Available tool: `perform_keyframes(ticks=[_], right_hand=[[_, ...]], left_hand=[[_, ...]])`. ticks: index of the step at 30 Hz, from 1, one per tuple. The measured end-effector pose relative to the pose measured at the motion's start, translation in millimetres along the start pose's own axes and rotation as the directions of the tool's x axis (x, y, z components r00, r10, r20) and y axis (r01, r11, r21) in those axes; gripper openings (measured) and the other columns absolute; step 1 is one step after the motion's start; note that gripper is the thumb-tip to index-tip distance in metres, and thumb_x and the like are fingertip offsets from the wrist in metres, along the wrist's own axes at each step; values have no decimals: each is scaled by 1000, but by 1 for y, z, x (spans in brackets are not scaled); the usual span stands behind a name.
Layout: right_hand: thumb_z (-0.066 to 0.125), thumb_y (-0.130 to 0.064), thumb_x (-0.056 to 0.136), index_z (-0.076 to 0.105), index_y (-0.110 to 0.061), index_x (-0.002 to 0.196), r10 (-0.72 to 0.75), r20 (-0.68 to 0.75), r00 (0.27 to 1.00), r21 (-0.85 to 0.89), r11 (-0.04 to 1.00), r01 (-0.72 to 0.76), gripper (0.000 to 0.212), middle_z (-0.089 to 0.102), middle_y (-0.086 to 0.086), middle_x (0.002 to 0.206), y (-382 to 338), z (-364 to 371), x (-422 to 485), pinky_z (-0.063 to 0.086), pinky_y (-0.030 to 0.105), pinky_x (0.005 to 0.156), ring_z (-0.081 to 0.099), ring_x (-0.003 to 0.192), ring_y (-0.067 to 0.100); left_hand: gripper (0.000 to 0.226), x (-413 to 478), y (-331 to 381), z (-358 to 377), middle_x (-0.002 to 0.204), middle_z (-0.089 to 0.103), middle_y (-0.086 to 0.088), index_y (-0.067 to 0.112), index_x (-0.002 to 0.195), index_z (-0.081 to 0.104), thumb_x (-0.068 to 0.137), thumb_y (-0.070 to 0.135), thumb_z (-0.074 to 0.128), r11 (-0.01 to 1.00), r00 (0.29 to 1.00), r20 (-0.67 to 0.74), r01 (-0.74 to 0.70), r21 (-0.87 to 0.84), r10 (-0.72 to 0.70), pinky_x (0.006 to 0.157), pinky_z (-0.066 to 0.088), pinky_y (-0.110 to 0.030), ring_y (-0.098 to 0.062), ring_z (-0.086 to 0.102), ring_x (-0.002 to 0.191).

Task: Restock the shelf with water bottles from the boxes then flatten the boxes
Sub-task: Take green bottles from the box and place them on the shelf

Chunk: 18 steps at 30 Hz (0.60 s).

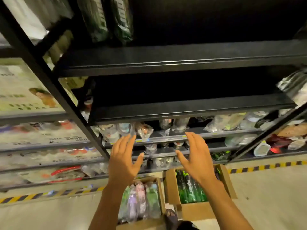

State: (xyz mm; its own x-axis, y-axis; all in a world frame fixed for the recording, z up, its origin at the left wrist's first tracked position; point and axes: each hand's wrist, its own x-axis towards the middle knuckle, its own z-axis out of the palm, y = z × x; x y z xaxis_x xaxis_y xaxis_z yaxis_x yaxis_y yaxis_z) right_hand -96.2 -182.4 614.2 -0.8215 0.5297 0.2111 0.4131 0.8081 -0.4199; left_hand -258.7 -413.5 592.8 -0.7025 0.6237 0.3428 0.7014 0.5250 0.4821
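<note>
Left hand [123,157] and right hand [196,157] hover mid-frame before the bare shelf [182,112], each grip spread and empty; bottles [187,191] wait in open boxes [194,211] at bottom centre, set within easy reach.

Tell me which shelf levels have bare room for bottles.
The top board looks bare right of the dark green packs; the board below is bare up to the wrapped bundle. The lower tiers are crowded with wrapped bottles.

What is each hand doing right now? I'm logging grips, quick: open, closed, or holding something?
Left hand: open, fingers spread, holding nothing.
Right hand: open, fingers spread, holding nothing.
</note>
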Motion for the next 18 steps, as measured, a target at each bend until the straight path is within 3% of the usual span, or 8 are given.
perform_keyframes(ticks=[5, 9, 13, 16, 18], right_hand=[[64, -57, 94, 41, -11, 155, 126, 130, 983, -110, 988, -112, 80, 46, 10, 156, 77, -1, -83, 33, 43, 121, 39, 146, 28], [67, -55, 92, 43, -11, 151, 195, 164, 967, -61, 980, -187, 77, 48, 8, 151, 153, -7, -134, 40, 49, 117, 42, 141, 29], [70, -52, 91, 40, -12, 154, 207, 248, 947, -65, 978, -197, 80, 46, 9, 155, 242, -28, -180, 40, 45, 117, 42, 143, 29], [62, -56, 90, 38, -15, 155, 215, 315, 924, -57, 976, -208, 80, 49, 8, 151, 309, -54, -204, 43, 44, 112, 45, 138, 28], [56, -58, 88, 39, -13, 155, 249, 334, 909, -57, 968, -244, 82, 50, 12, 151, 343, -68, -220, 42, 47, 113, 45, 138, 32]], left_hand=[[73, -71, 50, 52, 153, 49, -8, 14, 151, 48, 89, 51, 56, 980, 969, 144, 200, 16, -200, 119, 36, -49, -30, 43, 142], [67, -121, 100, 102, 152, 50, -9, 14, 149, 48, 93, 51, 51, 983, 970, 157, 178, 53, -185, 115, 40, -51, -34, 47, 139], [66, -151, 173, 159, 156, 48, -6, 20, 153, 44, 96, 52, 54, 957, 942, 169, 279, 81, -289, 118, 36, -50, -30, 43, 144], [59, -167, 241, 198, 139, 59, -12, 21, 141, 45, 90, 41, 69, 938, 918, 192, 336, 87, -346, 104, 49, -48, -36, 57, 126], [66, -177, 277, 218, 134, 63, -15, 17, 143, 47, 87, 47, 64, 920, 890, 237, 382, 84, -390, 98, 54, -48, -38, 60, 119]])
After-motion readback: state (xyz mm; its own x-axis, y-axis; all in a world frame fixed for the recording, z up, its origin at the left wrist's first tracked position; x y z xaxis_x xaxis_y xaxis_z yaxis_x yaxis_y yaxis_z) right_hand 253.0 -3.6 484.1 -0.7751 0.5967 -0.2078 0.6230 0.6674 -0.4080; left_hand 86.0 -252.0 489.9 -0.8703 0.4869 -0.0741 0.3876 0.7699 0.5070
